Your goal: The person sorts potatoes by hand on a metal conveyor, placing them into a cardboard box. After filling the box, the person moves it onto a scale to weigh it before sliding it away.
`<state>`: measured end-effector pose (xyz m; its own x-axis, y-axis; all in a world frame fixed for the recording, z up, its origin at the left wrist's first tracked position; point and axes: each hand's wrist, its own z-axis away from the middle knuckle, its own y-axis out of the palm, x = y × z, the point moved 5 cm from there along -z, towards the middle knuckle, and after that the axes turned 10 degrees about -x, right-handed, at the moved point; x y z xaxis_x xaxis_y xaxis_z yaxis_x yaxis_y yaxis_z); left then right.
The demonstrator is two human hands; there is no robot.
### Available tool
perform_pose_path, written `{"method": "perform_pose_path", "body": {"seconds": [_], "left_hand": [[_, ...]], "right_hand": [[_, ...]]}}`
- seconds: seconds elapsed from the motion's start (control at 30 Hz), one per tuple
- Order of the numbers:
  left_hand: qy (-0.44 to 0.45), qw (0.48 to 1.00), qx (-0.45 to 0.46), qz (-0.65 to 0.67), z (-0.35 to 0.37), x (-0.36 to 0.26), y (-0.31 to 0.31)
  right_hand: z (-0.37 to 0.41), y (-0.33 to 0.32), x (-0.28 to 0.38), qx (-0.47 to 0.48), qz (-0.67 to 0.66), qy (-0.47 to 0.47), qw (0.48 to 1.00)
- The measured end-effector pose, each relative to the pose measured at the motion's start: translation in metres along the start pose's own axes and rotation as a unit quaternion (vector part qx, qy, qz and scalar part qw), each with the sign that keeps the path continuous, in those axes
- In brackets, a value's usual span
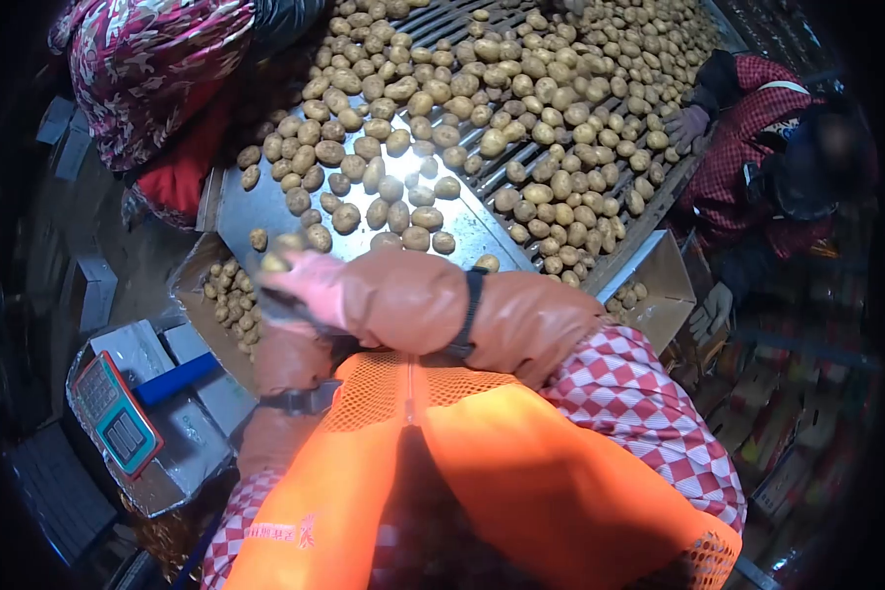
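Observation:
Potatoes (398,214) lie spread over a shiny metal tray (256,204) and the slatted rack behind it. My right hand (310,285), in a pink glove, reaches left across my body at the tray's front edge. Its fingers are blurred, with a potato (273,263) at their tips. Close beneath it is my left hand (290,320), mostly hidden by the right one and smeared by motion. Both hands are beside a cardboard box (195,285) that holds potatoes.
A scale with a teal display (118,413) stands at the left. Another cardboard box (664,285) with potatoes is on the right. One person in patterned clothes (157,79) is at upper left; another in a checked sleeve (747,128) touches the potatoes at right.

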<state>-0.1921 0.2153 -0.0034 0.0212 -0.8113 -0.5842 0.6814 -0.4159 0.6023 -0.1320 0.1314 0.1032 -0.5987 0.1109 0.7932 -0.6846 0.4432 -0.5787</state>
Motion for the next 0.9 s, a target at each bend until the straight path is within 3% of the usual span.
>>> {"method": "perform_pose_path", "body": {"seconds": [0.1, 0.17, 0.23, 0.27, 0.3, 0.33, 0.37, 0.4, 0.43, 0.47, 0.5, 0.53, 0.6, 0.63, 0.67, 0.7, 0.73, 0.8, 0.83, 0.87, 0.9], "left_hand": [[0.104, 0.989, -0.092, -0.046, 0.013, -0.049, -0.07], [0.173, 0.972, -0.133, -0.082, 0.014, -0.073, -0.113], [0.23, 0.958, -0.144, -0.093, 0.005, -0.08, -0.148], [0.245, 0.957, -0.137, -0.07, -0.014, -0.074, -0.182], [0.253, 0.957, -0.132, -0.058, -0.015, -0.072, -0.184], [0.261, 0.956, -0.126, -0.047, -0.017, -0.071, -0.186], [0.208, 0.842, -0.134, -0.479, -0.009, -0.063, -0.161], [0.167, 0.848, -0.181, -0.468, 0.0, -0.05, -0.139], [0.089, 0.921, -0.24, -0.293, -0.001, -0.04, -0.106], [0.012, 0.941, -0.297, -0.16, -0.003, -0.035, -0.064], [-0.027, 0.942, -0.308, -0.127, -0.011, -0.028, -0.024], [-0.046, 0.943, -0.305, -0.123, -0.023, -0.021, 0.017], [0.068, 0.966, -0.15, -0.197, -0.077, 0.012, 0.054], [0.129, 0.965, -0.076, -0.216, -0.1, 0.029, 0.072], [0.212, 0.894, -0.019, -0.395, -0.104, 0.037, 0.109], [0.31, 0.782, 0.015, -0.54, -0.105, 0.046, 0.145], [0.329, 0.674, 0.055, -0.659, -0.101, 0.047, 0.183], [0.404, 0.532, 0.053, -0.743, -0.124, 0.072, 0.211], [0.336, 0.521, 0.049, -0.783, -0.127, 0.083, 0.227], [0.308, 0.497, 0.08, -0.807, -0.119, 0.097, 0.235], [0.315, 0.481, 0.142, -0.806, -0.107, 0.11, 0.236]], "right_hand": [[-0.009, 0.026, 0.006, 0.004, -0.052, -0.033, 0.998], [-0.003, 0.008, -0.015, 0.083, -0.025, 0.057, 0.995], [0.025, -0.043, -0.064, 0.027, -0.1, 0.245, 0.964], [0.041, -0.073, -0.081, -0.044, -0.267, 0.435, 0.859], [0.061, -0.104, -0.095, -0.194, -0.404, 0.576, 0.684], [0.091, -0.135, -0.141, -0.29, -0.299, 0.536, 0.734], [0.122, -0.164, -0.19, -0.357, -0.249, 0.402, 0.805], [0.153, -0.206, -0.217, -0.398, -0.115, 0.359, 0.836], [0.185, -0.247, -0.227, -0.401, 0.141, 0.337, 0.84], [0.22, -0.275, -0.241, -0.377, 0.312, 0.373, 0.788], [0.246, -0.287, -0.252, -0.344, 0.394, 0.421, 0.741], [0.259, -0.282, -0.257, -0.351, 0.396, 0.425, 0.734], [0.267, -0.239, -0.271, -0.3, 0.417, 0.433, 0.741], [0.249, -0.224, -0.242, -0.259, 0.4, 0.455, 0.752], [0.232, -0.209, -0.211, -0.216, 0.382, 0.476, 0.762], [0.229, -0.194, -0.202, -0.228, 0.391, 0.441, 0.775], [0.23, -0.184, -0.197, -0.241, 0.4, 0.406, 0.785], [0.24, -0.175, -0.196, -0.209, 0.427, 0.361, 0.802], [0.238, -0.172, -0.19, -0.169, 0.454, 0.307, 0.819], [0.241, -0.178, -0.187, -0.167, 0.454, 0.31, 0.818], [0.237, -0.186, -0.176, -0.111, 0.396, 0.324, 0.852]]}}
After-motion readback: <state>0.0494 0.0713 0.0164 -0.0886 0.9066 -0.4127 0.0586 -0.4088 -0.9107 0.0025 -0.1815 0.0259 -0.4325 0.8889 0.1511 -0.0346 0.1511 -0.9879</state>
